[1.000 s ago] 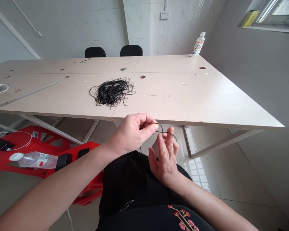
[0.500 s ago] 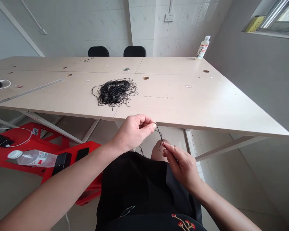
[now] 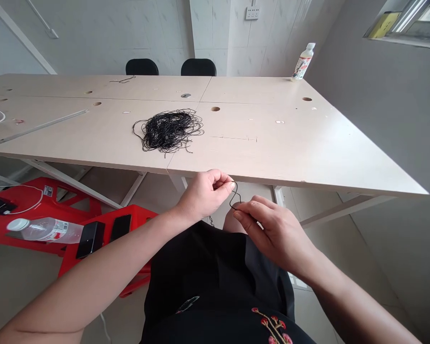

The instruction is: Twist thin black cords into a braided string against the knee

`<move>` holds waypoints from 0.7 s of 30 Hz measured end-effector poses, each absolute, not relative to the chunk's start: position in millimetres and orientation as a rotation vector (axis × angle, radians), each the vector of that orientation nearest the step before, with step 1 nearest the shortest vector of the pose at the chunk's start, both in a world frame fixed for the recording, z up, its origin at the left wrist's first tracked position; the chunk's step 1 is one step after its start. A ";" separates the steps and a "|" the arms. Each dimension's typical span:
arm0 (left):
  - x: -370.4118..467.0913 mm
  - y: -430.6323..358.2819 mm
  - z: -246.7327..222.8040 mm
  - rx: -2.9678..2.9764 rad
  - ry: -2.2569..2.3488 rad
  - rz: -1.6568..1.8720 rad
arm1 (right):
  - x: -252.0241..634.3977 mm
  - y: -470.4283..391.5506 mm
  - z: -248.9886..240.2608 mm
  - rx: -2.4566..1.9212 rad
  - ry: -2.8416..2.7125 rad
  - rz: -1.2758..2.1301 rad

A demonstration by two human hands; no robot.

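Observation:
Thin black cord (image 3: 240, 195) runs in a small loop between my two hands, in front of the table edge and above my lap. My left hand (image 3: 209, 193) pinches it between thumb and forefinger. Lower and to the right, my right hand (image 3: 268, 229) grips another part of the cord with thumb and fingertips. A twisted length of the cord hangs below my left hand over the lap. On the table beyond lies a tangled heap of black cord (image 3: 170, 131).
The pale table (image 3: 308, 157) spans the view. A bottle (image 3: 303, 62) stands at its far right corner; a metal strip (image 3: 39, 128) lies at left. Red stools (image 3: 111, 210) at lower left hold a plastic bottle (image 3: 45, 230) and phones (image 3: 121, 228). Two black chairs (image 3: 198, 67) stand behind.
My right hand has moved up and closer to my left hand, and the cord between them now bends into a rounder loop. The view has tilted slightly downward.

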State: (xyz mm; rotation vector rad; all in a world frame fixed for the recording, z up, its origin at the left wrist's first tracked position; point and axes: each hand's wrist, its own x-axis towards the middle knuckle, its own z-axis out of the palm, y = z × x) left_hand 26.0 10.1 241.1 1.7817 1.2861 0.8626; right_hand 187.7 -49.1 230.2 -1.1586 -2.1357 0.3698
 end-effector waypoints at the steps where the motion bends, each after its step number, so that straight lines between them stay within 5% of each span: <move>1: 27.0 9.3 241.0 1.776 1.280 0.861 | 188.4 -46.5 232.2 -1.146 -2.155 0.366; 21: 29.0 5.1 238.5 1.690 1.160 0.880 | 193.0 -14.1 242.1 -1.225 -1.809 0.544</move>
